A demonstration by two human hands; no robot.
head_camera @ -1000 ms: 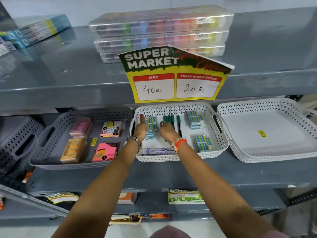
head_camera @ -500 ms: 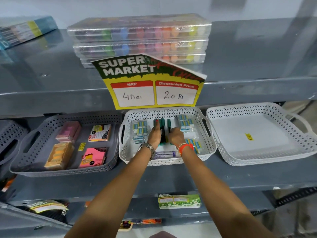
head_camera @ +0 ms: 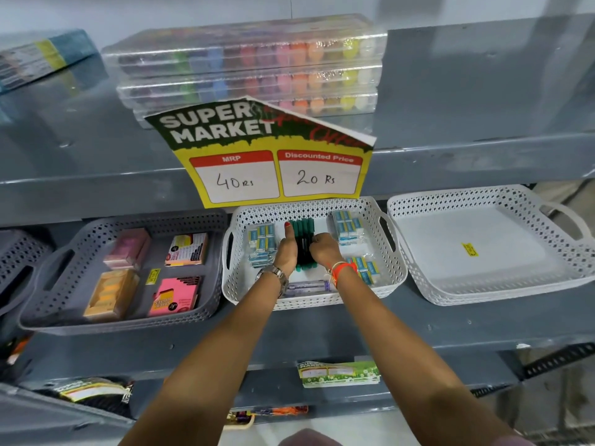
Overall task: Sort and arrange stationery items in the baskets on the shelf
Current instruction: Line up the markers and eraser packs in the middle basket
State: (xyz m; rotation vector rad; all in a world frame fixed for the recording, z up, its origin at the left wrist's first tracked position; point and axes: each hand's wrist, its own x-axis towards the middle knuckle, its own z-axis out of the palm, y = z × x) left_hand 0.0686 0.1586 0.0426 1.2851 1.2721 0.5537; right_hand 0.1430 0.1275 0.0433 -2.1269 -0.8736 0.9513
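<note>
Both hands are inside the white middle basket point(head_camera: 391, 278) on the grey shelf. My left hand point(head_camera: 286, 252) and my right hand point(head_camera: 325, 251) press from either side on a row of green markers point(head_camera: 302, 228) lying side by side, pointing front to back. Packs of blue-and-white erasers lie to the left point(head_camera: 262, 239), at the back right point(head_camera: 347, 225) and at the front right point(head_camera: 367, 268). A purple pen pack point(head_camera: 309, 286) lies at the basket's front, partly under my wrists.
A grey basket point(head_camera: 48, 304) on the left holds sticky-note pads in pink, orange and yellow. An empty white basket point(head_camera: 483, 249) stands on the right. A yellow price sign point(head_camera: 273, 175) hangs over the shelf above, where stacked marker cases point(head_camera: 248, 69) lie.
My hands have closed in from apart onto the green markers, gathering them into a tight row in the basket's middle. The camera has moved a little closer and to the right.
</note>
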